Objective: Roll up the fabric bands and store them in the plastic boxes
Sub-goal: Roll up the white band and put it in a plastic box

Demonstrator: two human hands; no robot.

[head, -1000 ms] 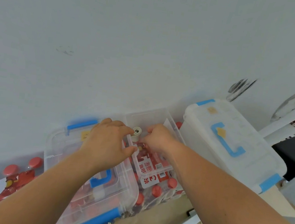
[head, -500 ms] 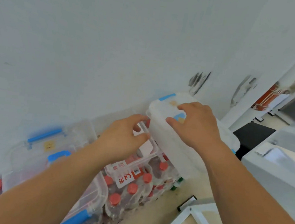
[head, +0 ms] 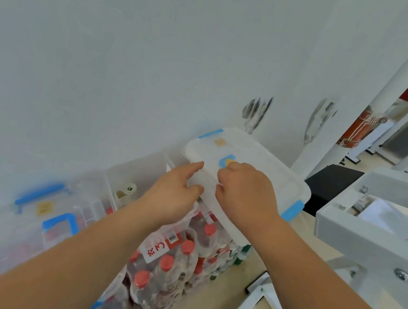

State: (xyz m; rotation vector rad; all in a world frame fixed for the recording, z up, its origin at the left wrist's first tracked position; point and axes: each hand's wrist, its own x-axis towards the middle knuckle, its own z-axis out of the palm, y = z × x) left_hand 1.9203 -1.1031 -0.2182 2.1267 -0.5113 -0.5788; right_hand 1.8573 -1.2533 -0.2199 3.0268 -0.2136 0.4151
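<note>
Both hands are gripping the lidded box [head: 255, 165]: left hand [head: 175, 196] pinching its edge, right hand [head: 246, 194] clenched on top. Bottle packs [head: 173, 260] are sitting on the floor [head: 218, 306] against the white wall [head: 132, 57].

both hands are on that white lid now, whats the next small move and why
Probably swing the white lid left and lower it over the open clear box. Both the left hand and right hand grip its near edge, and a rolled band already sits inside that box.

Storeroom corner: shrink-wrapped bottle packs [head: 173, 260], plastic boxes [head: 46, 215].
</note>
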